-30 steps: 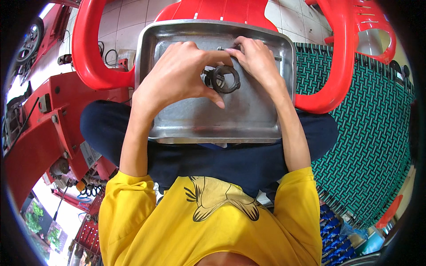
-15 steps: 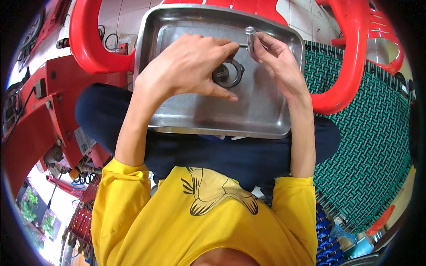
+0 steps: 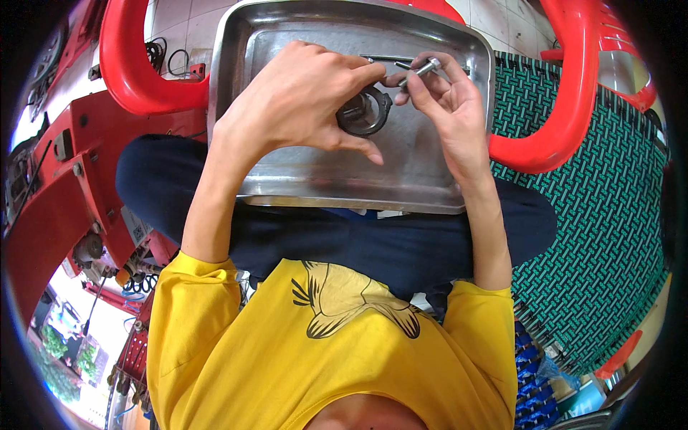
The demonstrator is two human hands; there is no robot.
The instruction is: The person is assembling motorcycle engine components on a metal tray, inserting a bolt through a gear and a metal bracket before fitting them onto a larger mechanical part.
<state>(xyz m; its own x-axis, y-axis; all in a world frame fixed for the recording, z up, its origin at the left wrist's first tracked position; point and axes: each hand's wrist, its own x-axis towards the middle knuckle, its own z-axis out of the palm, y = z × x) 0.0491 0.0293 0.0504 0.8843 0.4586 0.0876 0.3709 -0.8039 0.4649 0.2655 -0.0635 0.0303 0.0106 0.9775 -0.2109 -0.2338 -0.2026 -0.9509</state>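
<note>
Above the metal tray (image 3: 322, 179), my left hand (image 3: 297, 100) is curled over a dark ring-shaped metal part (image 3: 386, 115). Its thumb sticks out below the ring, and the fingers hide much of the part's left side. Just to the right, my right hand (image 3: 459, 107) pinches a silver bolt (image 3: 428, 67) between thumb and fingers. The bolt lies slanted, head toward the upper right and shank toward the ring. A thin dark rod (image 3: 387, 59) shows behind the fingertips; its right end is partly covered by my right hand.
The tray rests over my crossed legs, against a red plastic chair (image 3: 555, 140). Green-and-black woven matting (image 3: 595, 236) spreads to the right. Red machinery (image 3: 107, 143) stands close on the left, with black cables (image 3: 156, 54) on the tiled floor behind it.
The bolt has turned in my right hand from nearly upright to slanted, its head now toward the upper right. My left hand keeps its hold on the ring. The view has shifted slightly.
</note>
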